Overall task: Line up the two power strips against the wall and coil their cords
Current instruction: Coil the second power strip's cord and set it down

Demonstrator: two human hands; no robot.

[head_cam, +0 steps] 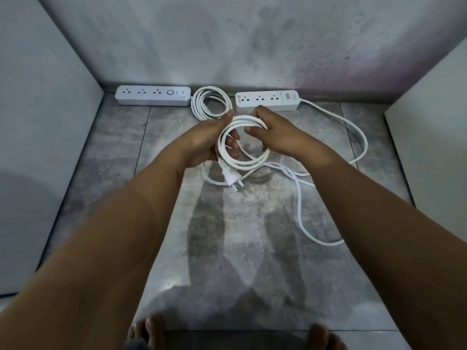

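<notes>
Overhead, smooth round white cord loops in both hands.

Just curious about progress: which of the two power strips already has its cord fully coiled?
The left power strip: its coiled cord lies on the floor beside it. The right power strip has a cord still trailing loose, partly looped in both hands.

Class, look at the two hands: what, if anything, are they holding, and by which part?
Both hold the partly wound white cord coil: left hand grips its left side, right hand its upper right; the white plug dangles below.
</notes>
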